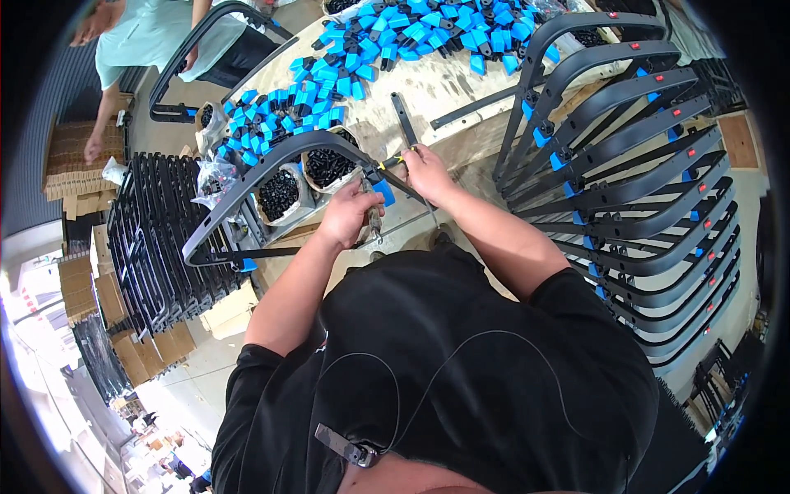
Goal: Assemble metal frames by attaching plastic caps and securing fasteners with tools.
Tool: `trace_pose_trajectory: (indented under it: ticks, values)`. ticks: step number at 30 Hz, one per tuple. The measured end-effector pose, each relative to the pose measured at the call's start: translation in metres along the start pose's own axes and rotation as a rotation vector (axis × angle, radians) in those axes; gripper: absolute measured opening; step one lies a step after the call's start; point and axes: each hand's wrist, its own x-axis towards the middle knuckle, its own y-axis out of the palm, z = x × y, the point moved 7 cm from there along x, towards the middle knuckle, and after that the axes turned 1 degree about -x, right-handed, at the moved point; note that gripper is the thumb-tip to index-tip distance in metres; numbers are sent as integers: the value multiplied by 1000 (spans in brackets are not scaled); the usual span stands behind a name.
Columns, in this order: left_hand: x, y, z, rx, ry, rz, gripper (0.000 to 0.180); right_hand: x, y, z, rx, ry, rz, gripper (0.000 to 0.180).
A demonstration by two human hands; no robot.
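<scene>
In front of me a black curved tube frame (284,156) stands on the bench edge, bent in an arch. Below its right end sits a blue end piece (383,193). My left hand (352,216) is closed beside that end, next to a silvery metal part (375,224); what its fingers hold is mostly hidden. With fingers wrapped round, my right hand (428,177) grips a dark bar-like piece (397,171) that meets the frame end near a yellow bit (391,163). Whether this piece is a tool or part of the frame, I cannot tell.
Blue and black plastic pieces (420,33) cover the wooden bench (444,82). Two bags of small black parts (278,196) stand at its near edge. Black frames are stacked at right (634,165) and left (164,239). A person (156,41) holds another frame at far left.
</scene>
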Motion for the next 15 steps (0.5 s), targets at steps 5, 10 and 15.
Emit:
trace_pose_trajectory:
  ticks: [5,10,15]
  values:
    - [-3,7,-4,6,32,-1,25,11,-9,25,-377,-263,-48,32]
    - [-3,9,0,-21,44,-18,28,-5,-1,11,-90,162,149,38]
    - [-3,13,-9,78,23,-18,26,2,-6,10,-413,-54,-85,47]
